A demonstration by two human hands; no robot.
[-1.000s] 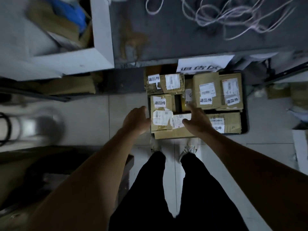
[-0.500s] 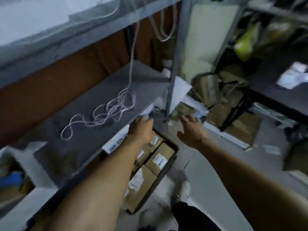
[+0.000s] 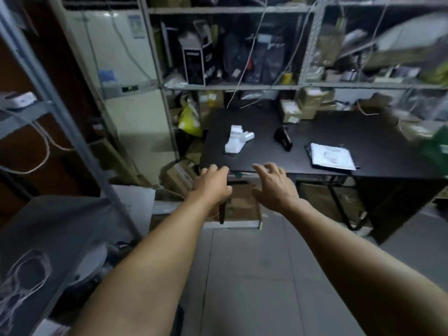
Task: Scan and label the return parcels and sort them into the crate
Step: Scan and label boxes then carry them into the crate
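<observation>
Landmark: black table (image 3: 339,132).

Nearest, short of the table's front edge: my hands, count two. My left hand (image 3: 213,184) hung with fingers loosely curled and held nothing. My right hand (image 3: 274,186) was spread with relaxed fingers, likewise empty. Neither touched the table.

Below the table, on the floor: brown cardboard parcels (image 3: 242,202), at least two, more likely under the table's right half; dim light prevented an exact count. A further heap of boxes (image 3: 178,174) lay off the table's left corner.

On the table: one white handheld device (image 3: 236,141) at the left, possibly a label printer, though I could not confirm it; one dark device (image 3: 283,138) at the middle, possibly the scanner; one pad of white sheets (image 3: 331,156) at the right front; small cartons (image 3: 289,112), at least two, at the back edge.

Beyond the table: metal shelving (image 3: 230,87), cluttered, contents not counted.

Crate: not identifiable in this view.

Progress, as judged: I held no parcel and no tool, so scanning, labelling and sorting remained for the parcels visible near the table.
</observation>
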